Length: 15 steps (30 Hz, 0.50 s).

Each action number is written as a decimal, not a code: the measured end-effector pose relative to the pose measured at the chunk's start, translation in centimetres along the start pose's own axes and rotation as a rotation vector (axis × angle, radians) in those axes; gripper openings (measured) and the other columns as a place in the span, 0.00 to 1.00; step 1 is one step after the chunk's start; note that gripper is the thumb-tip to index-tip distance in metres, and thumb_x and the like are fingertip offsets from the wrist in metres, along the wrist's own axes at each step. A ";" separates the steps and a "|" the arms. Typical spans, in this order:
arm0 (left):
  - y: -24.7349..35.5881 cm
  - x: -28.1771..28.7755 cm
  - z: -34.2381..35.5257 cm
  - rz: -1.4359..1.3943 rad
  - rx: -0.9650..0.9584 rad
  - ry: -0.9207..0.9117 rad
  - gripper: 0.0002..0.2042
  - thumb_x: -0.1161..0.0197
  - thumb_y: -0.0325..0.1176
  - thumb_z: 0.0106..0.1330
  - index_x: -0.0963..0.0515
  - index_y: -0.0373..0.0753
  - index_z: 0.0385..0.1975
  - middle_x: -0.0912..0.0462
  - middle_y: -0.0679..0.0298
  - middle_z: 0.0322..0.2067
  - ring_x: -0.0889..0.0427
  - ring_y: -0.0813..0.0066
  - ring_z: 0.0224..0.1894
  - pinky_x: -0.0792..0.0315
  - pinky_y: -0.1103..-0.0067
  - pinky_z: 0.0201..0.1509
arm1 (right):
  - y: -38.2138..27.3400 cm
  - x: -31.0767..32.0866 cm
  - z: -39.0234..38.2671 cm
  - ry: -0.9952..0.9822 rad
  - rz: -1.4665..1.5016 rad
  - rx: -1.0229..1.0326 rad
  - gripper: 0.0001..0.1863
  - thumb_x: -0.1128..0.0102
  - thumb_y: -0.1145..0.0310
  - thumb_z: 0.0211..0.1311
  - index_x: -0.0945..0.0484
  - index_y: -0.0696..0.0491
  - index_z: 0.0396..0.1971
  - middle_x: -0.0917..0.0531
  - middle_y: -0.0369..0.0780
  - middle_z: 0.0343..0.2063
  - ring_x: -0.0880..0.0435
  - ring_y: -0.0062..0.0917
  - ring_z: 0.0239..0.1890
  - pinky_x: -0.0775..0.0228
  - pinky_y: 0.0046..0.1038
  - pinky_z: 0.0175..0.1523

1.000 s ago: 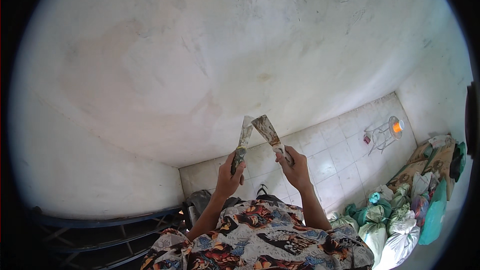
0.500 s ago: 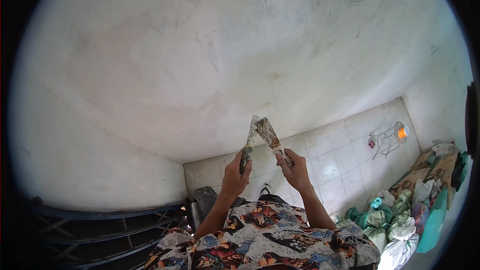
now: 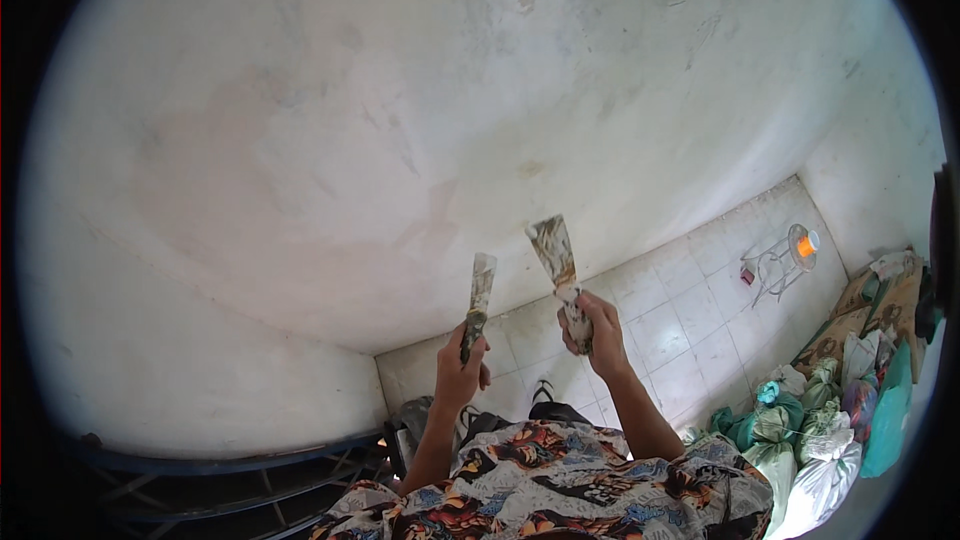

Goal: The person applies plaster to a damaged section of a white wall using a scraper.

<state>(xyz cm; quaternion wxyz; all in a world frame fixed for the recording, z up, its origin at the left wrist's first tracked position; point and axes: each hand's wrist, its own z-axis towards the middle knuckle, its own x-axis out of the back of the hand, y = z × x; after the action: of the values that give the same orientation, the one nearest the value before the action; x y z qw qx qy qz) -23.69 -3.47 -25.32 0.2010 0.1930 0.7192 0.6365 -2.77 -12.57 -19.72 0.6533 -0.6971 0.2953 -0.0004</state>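
Pale wall [image 3: 320, 150], scraper handles [image 3: 577, 325] within fingers [image 3: 603, 314]

Left scraper [image 3: 480, 298] and right scraper [image 3: 562, 280], mid-frame: metal blades, dull, residue-smeared. Wall [image 3: 350, 140], upper frame: matt, rough in patches. Floor tiles [image 3: 655, 335], right of centre: smooth, faint sheen. Bags [image 3: 822, 480], lower right: crinkled plastic, partly glossy. Shirt [image 3: 570, 475], bottom edge: matt cloth.

Before me, pale plastered wall [image 3: 350, 120], patchily stained, spans 10 to 1 o'clock; light tiled floor [image 3: 640, 320], faintly reflecting daylight, lies toward 4; round stool [image 3: 795, 237] bearing an orange container [image 3: 807, 247], 3; knotted bags [image 3: 775, 427] beside cardboard boxes [image 3: 835, 335], 4; dark-blue rack [image 3: 250, 463], 8.
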 end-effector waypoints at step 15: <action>3.3 -2.8 -1.8 -0.222 -0.099 0.082 0.14 0.50 0.35 0.72 0.34 0.31 0.50 0.27 0.62 0.31 0.28 0.76 0.10 0.36 0.81 0.09 | -13.8 0.7 6.5 -0.118 -0.105 0.708 0.18 0.63 0.65 0.72 0.25 0.62 0.41 0.24 0.37 0.25 0.32 0.14 0.15 0.42 0.19 0.19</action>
<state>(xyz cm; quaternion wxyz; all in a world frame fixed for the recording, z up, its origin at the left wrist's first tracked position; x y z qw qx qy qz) -22.16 -6.07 -21.77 0.2497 0.0760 0.7115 0.6524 5.95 -7.35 -8.34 0.8693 -0.4406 0.2022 -0.0960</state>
